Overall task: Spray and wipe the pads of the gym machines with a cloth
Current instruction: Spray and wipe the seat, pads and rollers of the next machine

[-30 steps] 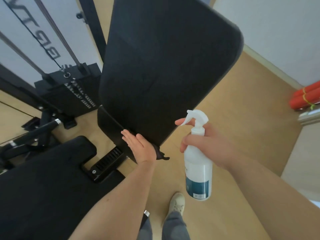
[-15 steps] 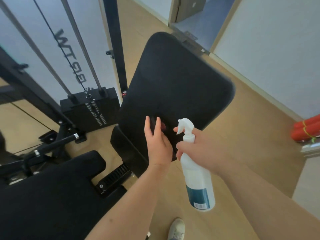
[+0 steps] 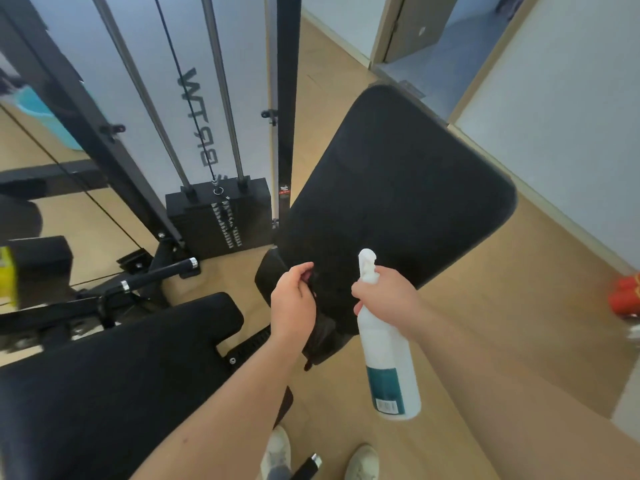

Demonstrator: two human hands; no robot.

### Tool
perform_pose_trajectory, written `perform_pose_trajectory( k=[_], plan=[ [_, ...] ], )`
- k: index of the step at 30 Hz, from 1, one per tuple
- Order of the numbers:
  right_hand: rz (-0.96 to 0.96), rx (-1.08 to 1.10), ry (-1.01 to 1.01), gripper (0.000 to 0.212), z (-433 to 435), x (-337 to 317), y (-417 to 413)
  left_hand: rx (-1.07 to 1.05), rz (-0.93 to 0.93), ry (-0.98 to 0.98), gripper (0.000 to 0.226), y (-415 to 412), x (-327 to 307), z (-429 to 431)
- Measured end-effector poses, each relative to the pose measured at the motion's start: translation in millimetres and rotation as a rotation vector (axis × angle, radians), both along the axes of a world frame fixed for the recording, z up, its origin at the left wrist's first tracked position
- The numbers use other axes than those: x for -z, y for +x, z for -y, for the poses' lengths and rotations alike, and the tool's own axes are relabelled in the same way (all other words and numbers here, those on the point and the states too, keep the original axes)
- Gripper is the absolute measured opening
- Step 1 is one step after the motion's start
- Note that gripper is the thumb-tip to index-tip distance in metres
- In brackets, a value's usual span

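Standing at the bench, I am facing its big black back pad, which is tilting up and away from me toward one o'clock, so its whole face is lying open to a spray. The flat seat pad is stretching out at eight o'clock, just beside the back pad's lower end. The weight stack is sitting on the floor at eleven o'clock, behind both pads.

At five o'clock I am carrying the white spray bottle by its neck. My right hand is wrapping its fingers round the neck just under the trigger head, and the nozzle is pointing toward the back pad, ready, I judge, for a squeeze.

Just left of it, my left hand is curling its fingers and pinching a dark cloth. The cloth is hanging down against the pad's lower edge at six o'clock, close enough to wipe with straight after spraying. Being dark on a dark pad, its outline is proving hard to make out.
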State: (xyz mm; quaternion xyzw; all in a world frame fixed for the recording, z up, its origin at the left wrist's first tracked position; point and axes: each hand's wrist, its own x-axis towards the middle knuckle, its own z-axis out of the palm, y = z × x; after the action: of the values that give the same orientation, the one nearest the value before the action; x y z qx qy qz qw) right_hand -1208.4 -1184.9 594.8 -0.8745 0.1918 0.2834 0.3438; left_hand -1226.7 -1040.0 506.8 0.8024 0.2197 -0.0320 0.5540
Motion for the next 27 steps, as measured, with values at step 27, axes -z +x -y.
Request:
perform_pose_trajectory(
  k=[27],
  plan=[
    [0.115,-0.078,0.119,0.016,-7,-66,-6,0.404,0.081,-0.071,0.012,25,-64,-26]
  ],
)
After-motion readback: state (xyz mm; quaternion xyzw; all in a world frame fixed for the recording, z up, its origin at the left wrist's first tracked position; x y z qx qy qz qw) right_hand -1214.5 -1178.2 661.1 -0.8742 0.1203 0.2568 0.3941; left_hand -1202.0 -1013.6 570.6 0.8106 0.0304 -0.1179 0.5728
